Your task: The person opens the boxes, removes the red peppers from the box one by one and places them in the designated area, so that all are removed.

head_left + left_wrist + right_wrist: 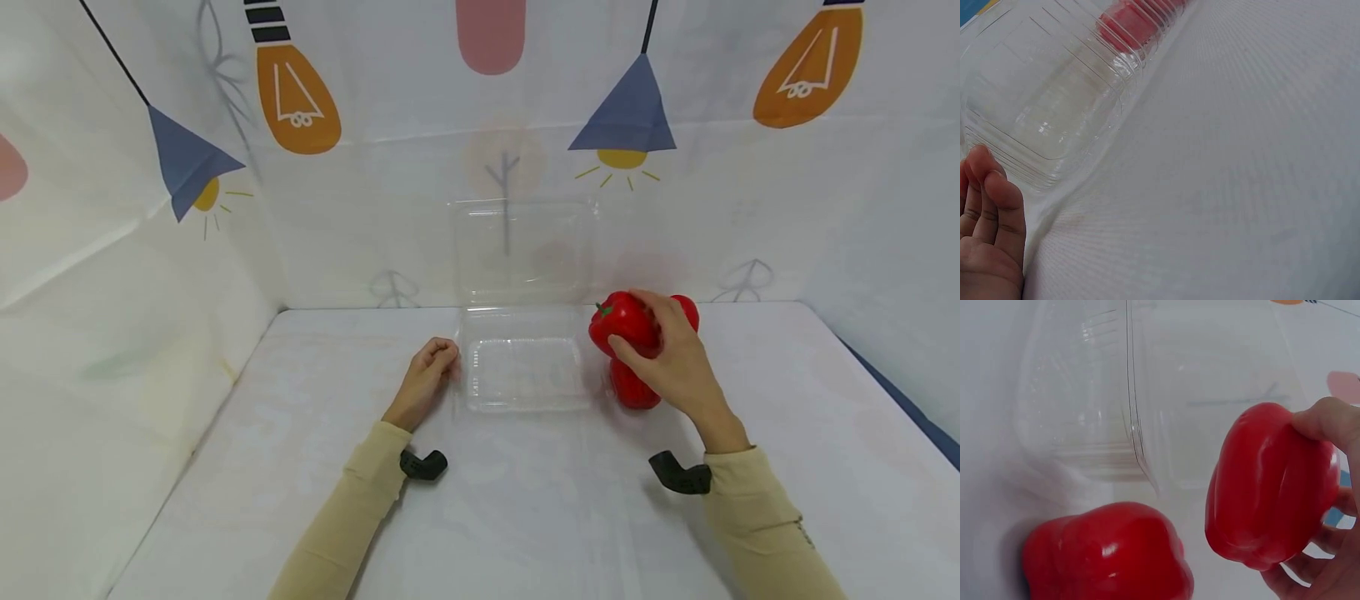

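My right hand (678, 362) grips a red bell pepper (626, 321) with a green stem, thumb on one side and fingers round the other. In the right wrist view this pepper (1272, 487) is held up beside the clear plastic container (1072, 456). A second red bell pepper (634, 387) lies under it on the table, and part of another (688, 310) shows behind the hand. My left hand (429, 379), its fingers curled, pinches the left edge of the container (525, 404). The hinged lid (525, 293) stands raised at the back.
A white cloth covers the table (480, 517). Close behind the container hangs a pale backdrop (375, 217) printed with lamps and bulbs, and it continues along the left side. A dark band (907, 408) shows past the table's right edge.
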A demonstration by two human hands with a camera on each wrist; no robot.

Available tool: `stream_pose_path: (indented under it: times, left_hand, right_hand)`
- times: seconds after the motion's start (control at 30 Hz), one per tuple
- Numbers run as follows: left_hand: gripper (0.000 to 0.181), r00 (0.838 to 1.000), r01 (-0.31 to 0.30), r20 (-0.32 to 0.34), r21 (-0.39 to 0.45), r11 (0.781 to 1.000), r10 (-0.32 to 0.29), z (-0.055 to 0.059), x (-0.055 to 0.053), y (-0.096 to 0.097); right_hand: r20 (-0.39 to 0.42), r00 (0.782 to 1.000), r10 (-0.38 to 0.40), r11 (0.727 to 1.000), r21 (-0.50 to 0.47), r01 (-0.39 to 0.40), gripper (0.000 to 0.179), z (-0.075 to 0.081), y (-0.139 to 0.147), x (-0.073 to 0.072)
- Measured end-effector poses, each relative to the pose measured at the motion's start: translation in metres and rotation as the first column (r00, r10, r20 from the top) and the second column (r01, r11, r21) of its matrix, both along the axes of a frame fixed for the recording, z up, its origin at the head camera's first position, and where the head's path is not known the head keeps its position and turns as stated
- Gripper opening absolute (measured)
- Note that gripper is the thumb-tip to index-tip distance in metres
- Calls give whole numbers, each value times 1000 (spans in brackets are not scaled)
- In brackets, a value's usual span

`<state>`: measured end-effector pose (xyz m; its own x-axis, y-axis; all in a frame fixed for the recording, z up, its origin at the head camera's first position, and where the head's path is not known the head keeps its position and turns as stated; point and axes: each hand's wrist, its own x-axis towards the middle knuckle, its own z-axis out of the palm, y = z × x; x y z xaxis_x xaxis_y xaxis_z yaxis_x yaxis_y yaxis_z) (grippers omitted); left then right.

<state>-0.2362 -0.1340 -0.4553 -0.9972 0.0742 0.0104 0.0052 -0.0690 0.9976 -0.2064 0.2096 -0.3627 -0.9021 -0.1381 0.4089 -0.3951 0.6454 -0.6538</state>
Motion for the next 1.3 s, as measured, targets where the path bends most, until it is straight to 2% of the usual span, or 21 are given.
stream_pose_path:
  times: [0.3, 0.63, 0.9, 1.3]
  left_hand:
    - [15, 1000, -3, -8, -11, 1000, 3, -1, -1, 0]
    - [13, 1000, -1, 2, 32, 999, 1, 2, 1, 0]
    - [9, 1000, -9, 0, 43, 999, 9, -1, 0, 3]
    - [13, 1000, -5, 3, 33, 999, 5, -1, 1, 2]
  right_hand:
    - [16, 999, -33, 999, -35, 34, 67, 3, 16, 0]
    - [22, 997, -75, 997, -32, 76, 64, 5, 28, 2]
    - [41, 993, -114, 993, -6, 114, 66, 4, 39, 5]
    - [51, 987, -152, 988, -24, 154, 67, 2, 59, 4]
